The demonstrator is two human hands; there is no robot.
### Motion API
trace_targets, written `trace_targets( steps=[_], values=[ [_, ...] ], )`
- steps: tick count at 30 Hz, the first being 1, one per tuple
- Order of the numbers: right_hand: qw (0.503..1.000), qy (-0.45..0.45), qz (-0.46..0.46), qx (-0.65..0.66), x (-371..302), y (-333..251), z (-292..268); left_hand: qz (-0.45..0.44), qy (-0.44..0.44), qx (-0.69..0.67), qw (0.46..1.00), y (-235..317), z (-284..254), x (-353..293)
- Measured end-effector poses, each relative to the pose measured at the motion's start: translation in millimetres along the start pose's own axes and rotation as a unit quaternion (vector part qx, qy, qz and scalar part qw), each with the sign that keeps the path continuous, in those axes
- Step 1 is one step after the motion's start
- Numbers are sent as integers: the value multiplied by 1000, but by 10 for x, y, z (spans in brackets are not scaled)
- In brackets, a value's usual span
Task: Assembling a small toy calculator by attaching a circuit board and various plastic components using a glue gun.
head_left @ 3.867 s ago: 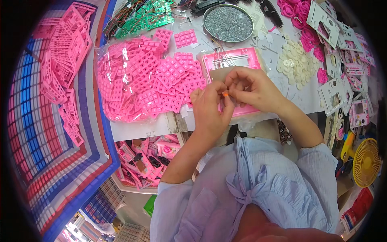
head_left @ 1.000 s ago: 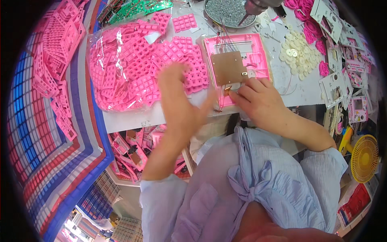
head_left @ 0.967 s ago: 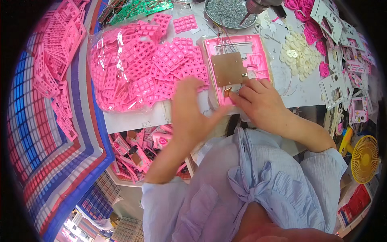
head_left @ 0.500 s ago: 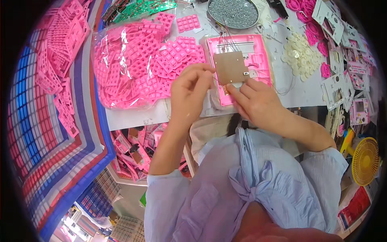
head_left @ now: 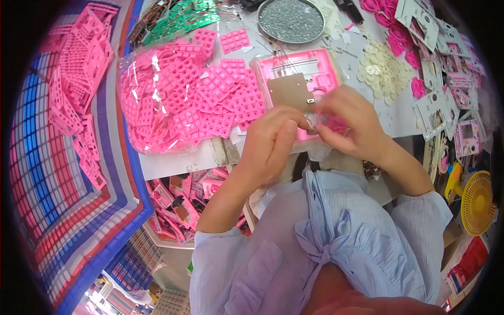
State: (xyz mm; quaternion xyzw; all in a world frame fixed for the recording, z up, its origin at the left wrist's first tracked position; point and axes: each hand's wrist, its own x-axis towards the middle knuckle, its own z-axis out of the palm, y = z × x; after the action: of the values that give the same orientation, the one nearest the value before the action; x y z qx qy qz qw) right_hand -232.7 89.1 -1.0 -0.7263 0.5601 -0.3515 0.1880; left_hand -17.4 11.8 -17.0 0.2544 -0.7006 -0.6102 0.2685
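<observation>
A pink plastic case (head_left: 326, 67) lies on the table before me, its inside facing up. Over its middle rests a flat brown circuit board (head_left: 289, 91), with thin wires running from its far edge. My left hand (head_left: 270, 140) is closed in a pinch at the near edge of the board. Close beside it, my right hand (head_left: 353, 125) is closed too, its fingers curled and slightly blurred. Their fingertips almost meet over the near end of the case around something small and dark. Its kind is hidden by the fingers.
Pink button pads (head_left: 233, 94) spill from a clear plastic bag (head_left: 157, 100) on the left. Behind stand green circuit boards (head_left: 184, 21) and a round tray of screws (head_left: 291, 21). Cream discs (head_left: 383, 68) and white panels (head_left: 433, 113) lie right, near a yellow fan (head_left: 476, 202).
Both hands have come nearer to me, and my left hand has moved right toward my right hand. The right hand has lifted off the board's near edge, and my view has shifted slightly.
</observation>
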Motion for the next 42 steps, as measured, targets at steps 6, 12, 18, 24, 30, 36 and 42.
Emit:
trace_targets(
  steps=[6, 12, 18, 24, 30, 36, 42],
  values=[
    [993, -6, 39, 111, -152, 29, 24, 19, -24, 36, 999, -16, 123, 73],
    [996, 70, -33, 51, -256, 86, 77, 31, -36, 91, 995, 33, 192, 141],
    [926, -60, 320, 190, -261, -44, -193, 104, 49, 220, 969, 30, 398, 42],
    [980, -142, 78, -114, -467, 4, -92, 139, -44, 314, 938, -171, 401, -30],
    [958, -220, 16, -184, -370, 0, -135, 146, -45, 316, 936, -248, 381, -29],
    [965, -198, -14, -170, -395, 247, -136, 152, -60, 333, 928, -237, 359, -21],
    [985, -86, 16, -150, -925, 304, 51, 208, -125, 378, 893, -244, 332, 31]
  ],
)
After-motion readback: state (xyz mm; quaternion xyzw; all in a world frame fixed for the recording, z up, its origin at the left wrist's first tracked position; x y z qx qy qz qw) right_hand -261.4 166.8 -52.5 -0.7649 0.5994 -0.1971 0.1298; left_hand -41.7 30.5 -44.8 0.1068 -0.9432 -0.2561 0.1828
